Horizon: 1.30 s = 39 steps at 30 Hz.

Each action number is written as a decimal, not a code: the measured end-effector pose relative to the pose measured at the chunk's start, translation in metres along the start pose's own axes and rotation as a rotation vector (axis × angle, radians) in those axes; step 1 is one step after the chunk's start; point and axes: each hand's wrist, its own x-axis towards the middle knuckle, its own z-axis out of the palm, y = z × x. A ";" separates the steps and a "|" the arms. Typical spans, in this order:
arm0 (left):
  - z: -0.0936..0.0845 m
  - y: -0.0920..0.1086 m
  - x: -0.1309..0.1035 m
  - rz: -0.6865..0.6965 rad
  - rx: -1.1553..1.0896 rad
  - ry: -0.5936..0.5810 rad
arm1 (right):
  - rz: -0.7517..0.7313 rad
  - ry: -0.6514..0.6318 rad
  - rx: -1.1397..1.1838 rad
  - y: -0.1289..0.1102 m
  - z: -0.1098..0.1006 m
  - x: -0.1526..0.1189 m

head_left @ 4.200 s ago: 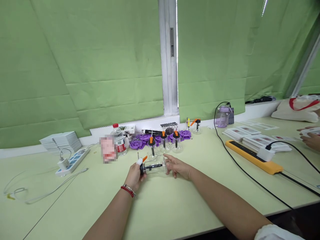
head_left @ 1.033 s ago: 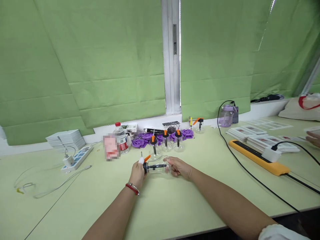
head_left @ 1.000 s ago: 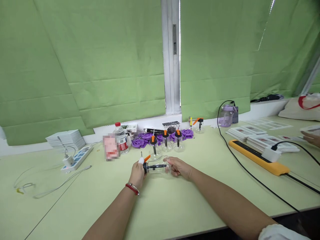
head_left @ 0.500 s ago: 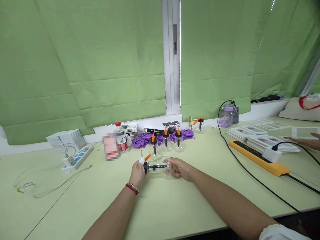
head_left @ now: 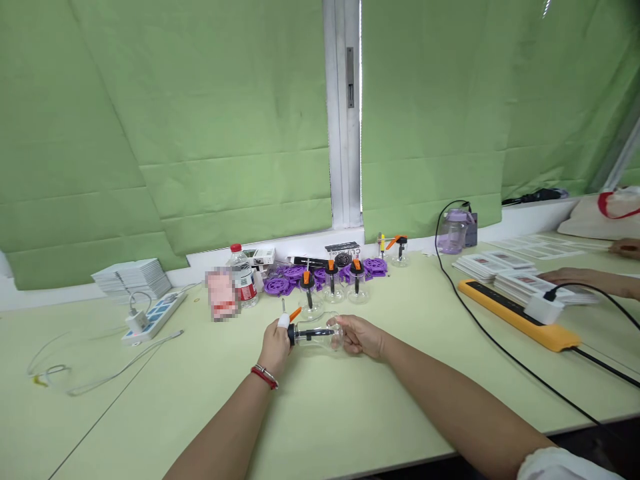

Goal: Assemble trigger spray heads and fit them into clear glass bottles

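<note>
A clear glass bottle [head_left: 320,335] lies on its side between my two hands, just above or on the table; I cannot tell which. It has a black cap, an orange lever and a dark tube inside. My left hand [head_left: 276,347] is closed around the cap end, a white covering on its thumb or finger. At the base end, my right hand [head_left: 361,337] grips the glass with curled fingers. Behind it stand similar upright bottles with black and orange tops, among them a front bottle [head_left: 309,299] and a right-hand bottle [head_left: 357,287]. Another bottle [head_left: 400,252] is farther back.
Purple plastic parts [head_left: 280,285] lie behind the bottles, beside a red-capped drink bottle [head_left: 245,280]. An orange power strip [head_left: 515,313] and black cable [head_left: 480,330] lie right. A co-worker's hand [head_left: 575,277] rests near stacked cards [head_left: 520,287]. A white power strip [head_left: 160,317] is left.
My hands and the bottle between them stay almost still. At the right, the co-worker's hands have moved: one is now over the card stack, the other farther back. The white frame-like card is no longer held up.
</note>
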 end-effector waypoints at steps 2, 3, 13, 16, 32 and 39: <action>0.000 0.000 0.000 -0.011 -0.006 0.003 | 0.000 0.002 -0.002 0.000 0.001 0.000; 0.000 0.001 -0.001 -0.017 -0.008 0.007 | 0.003 0.002 -0.002 0.000 0.001 0.000; -0.003 0.007 -0.008 0.195 -0.186 -0.161 | -0.004 -0.125 0.177 0.007 0.007 0.002; -0.001 0.005 -0.011 0.262 -0.145 -0.227 | -0.038 -0.196 0.224 0.010 0.011 0.001; -0.020 -0.001 0.019 0.233 0.243 0.241 | -0.361 0.510 -0.689 0.034 0.018 0.045; -0.020 -0.005 0.032 0.295 0.137 0.127 | -0.302 0.655 -0.858 0.026 0.022 0.080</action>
